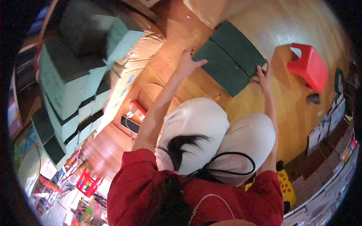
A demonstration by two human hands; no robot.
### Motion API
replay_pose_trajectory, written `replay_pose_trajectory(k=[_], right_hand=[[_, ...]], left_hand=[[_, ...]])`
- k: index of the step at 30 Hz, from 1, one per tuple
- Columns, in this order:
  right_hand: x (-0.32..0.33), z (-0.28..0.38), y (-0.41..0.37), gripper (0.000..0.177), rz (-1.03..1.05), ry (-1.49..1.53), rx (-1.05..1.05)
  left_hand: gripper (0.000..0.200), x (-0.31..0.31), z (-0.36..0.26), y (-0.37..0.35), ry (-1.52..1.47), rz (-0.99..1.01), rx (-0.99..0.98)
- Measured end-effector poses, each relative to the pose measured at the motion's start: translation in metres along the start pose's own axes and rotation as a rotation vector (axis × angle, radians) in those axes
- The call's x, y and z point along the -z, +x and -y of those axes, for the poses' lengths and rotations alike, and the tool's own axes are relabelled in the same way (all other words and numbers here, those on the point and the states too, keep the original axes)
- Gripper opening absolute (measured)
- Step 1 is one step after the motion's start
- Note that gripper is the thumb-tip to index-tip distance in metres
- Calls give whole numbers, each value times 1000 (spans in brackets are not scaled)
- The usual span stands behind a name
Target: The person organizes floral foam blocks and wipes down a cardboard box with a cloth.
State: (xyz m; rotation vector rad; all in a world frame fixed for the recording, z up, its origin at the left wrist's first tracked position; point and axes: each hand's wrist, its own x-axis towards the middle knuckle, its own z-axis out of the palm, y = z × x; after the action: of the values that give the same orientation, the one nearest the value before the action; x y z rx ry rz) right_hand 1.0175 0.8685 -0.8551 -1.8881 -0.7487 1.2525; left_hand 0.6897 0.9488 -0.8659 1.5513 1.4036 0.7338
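Note:
Two dark green rectangular panels (226, 56) lie side by side on the wooden floor in front of my knees, with a thin dark seam between them. My left hand (190, 63) is at their left edge, fingers spread and the thumb stretched toward the green surface. At the right corner is my right hand (263, 76), its fingers apart and the fingertips close to the edge. Neither hand is wrapped around anything.
Stacks of pale green blocks with dark tops (64, 90) rise at the left beside a cardboard box (126, 83). A red plastic stool (311, 67) lies tipped at the right. Near my left forearm are a power strip (136, 111) and cables. A yellow spotted object (286, 184) sits behind my right arm.

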Motion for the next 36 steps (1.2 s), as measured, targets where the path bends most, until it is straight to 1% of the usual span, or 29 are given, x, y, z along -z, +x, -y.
replay_pose_trajectory(k=[1, 2, 3, 5, 7, 9, 10, 11, 13, 15, 17, 19, 20, 23, 24, 26, 30, 33, 34, 36], right_hand=[[3, -9, 4, 65, -33, -10, 71], [9, -10, 3, 65, -86, 12, 51], [13, -6, 0, 65, -139, 32, 30], [17, 20, -17, 60, -224, 130, 26], [30, 38, -28, 52, -140, 94, 107], [36, 65, -39, 44, -50, 81, 179], [37, 84, -47, 41, 1, 88, 211], [36, 102, -55, 38, 49, 101, 246], [26, 137, -70, 36, 82, 115, 321], [12, 160, -85, 35, 126, 118, 392], [0, 177, -97, 35, 177, 109, 457], [-8, 184, -105, 35, 256, 135, 465], [-11, 186, -111, 34, 295, 136, 481], [-15, 191, -130, 34, 443, 91, 517], [-15, 191, -137, 34, 487, 70, 514], [-15, 193, -143, 34, 563, 66, 506], [-29, 203, -144, 32, 571, 82, 500], [-49, 212, -144, 32, 586, 91, 494], [-56, 214, -145, 32, 609, 109, 493], [-69, 216, -146, 32, 641, 152, 488]], left_hand=[[56, 8, -24, -8, 60, -84, -30], [52, 21, -49, -18, 119, -164, -58], [45, 43, -72, -23, 174, -217, -171], [32, 94, -125, -36, 274, -310, -399], [21, 153, -184, -58, 405, -437, -508], [19, 200, -239, -72, 450, -608, -488], [20, 222, -256, -68, 549, -689, -507], [22, 240, -265, -56, 649, -770, -533], [50, 263, -267, -20, 978, -912, -388], [92, 277, -233, 29, 1099, -957, -81], [111, 275, -211, 52, 1122, -869, 70], [116, 270, -196, 61, 1202, -712, 194], [110, 267, -192, 61, 1198, -561, 293], [99, 253, -158, 70, 1203, -717, 160], [93, 250, -163, 68, 1127, -710, 143], [94, 244, -172, 62, 1105, -717, 145], [96, 241, -184, 54, 983, -725, 192], [99, 244, -186, 52, 784, -732, 221], [105, 247, -184, 53, 768, -715, 249], [106, 255, -187, 53, 731, -645, 338]])
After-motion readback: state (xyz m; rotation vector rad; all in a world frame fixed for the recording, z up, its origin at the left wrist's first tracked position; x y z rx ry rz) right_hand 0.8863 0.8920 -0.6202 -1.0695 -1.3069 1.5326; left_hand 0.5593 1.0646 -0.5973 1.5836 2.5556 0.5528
